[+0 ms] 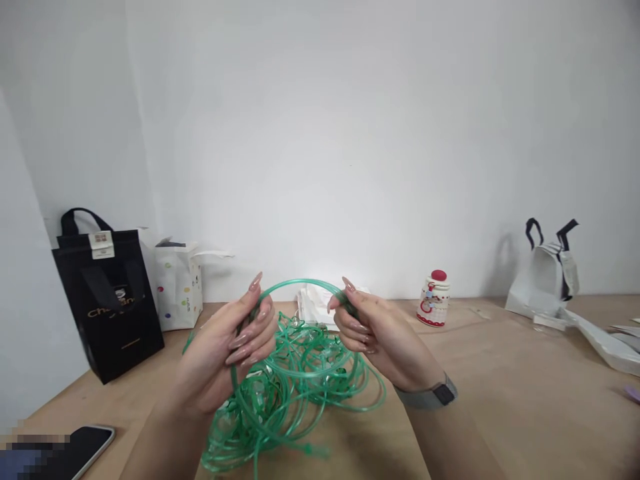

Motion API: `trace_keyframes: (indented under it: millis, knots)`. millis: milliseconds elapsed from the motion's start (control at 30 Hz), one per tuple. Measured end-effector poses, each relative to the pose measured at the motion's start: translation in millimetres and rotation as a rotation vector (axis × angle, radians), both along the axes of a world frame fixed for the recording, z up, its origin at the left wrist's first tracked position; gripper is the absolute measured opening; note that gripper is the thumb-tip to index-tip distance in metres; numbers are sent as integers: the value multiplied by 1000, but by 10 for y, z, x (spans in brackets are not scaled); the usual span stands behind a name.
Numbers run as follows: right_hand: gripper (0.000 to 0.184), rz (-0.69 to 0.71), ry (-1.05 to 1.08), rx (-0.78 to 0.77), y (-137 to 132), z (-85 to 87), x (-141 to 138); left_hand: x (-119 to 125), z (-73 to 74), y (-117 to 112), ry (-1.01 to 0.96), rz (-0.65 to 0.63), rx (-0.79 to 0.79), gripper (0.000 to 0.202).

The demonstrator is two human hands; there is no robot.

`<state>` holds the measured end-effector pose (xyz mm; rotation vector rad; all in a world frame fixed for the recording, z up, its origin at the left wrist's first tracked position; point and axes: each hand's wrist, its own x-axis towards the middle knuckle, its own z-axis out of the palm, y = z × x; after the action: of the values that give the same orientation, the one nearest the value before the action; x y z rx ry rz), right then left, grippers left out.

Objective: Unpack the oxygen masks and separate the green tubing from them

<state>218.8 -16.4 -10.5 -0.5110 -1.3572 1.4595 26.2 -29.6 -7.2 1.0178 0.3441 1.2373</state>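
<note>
A length of green plastic tubing arches between my two hands above the table. My left hand is closed around it, fingers curled and thumb pointing up. On the other side my right hand, with a grey watch band at the wrist, grips the same tubing. Loops hang below the hands, and one loose end dangles toward me, slightly blurred. Under and behind them lies a tangled pile of green tubing with clear plastic parts in it.
A black paper bag and a white dotted bag stand at the left. A phone lies front left. Against the wall are white papers and a white bottle with a red top. Torn white packaging sits at the right.
</note>
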Motion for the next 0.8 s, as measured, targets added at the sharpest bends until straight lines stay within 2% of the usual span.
trace_keyframes:
  millis: [100,200,367,467,600,667,733,800]
  knots:
    - [20,11,76,39,6,11,-14,26,1,19,-45,119,3,38]
    - [21,22,70,70,5,6,-38,47,-10,31,-175,215,33,46]
    - [18,187,-9,89,46,-46,-45,21,-32,50,-380,327,91,49]
    - [28,303,23,74,69,-63,-23,-17,-53,98,-485,309,34,46]
    - [71,361,97,112,115,-115,-18,-49,-102,184,-620,228,-164,44]
    - [87,357,83,150,161,-169,-25,-61,-126,221,-665,174,-273,43]
    - [82,325,78,161,219,-231,-25,-80,-137,243,-692,121,-361,41]
    - [63,300,95,165,272,-287,-13,-109,-133,246,-683,44,-452,35]
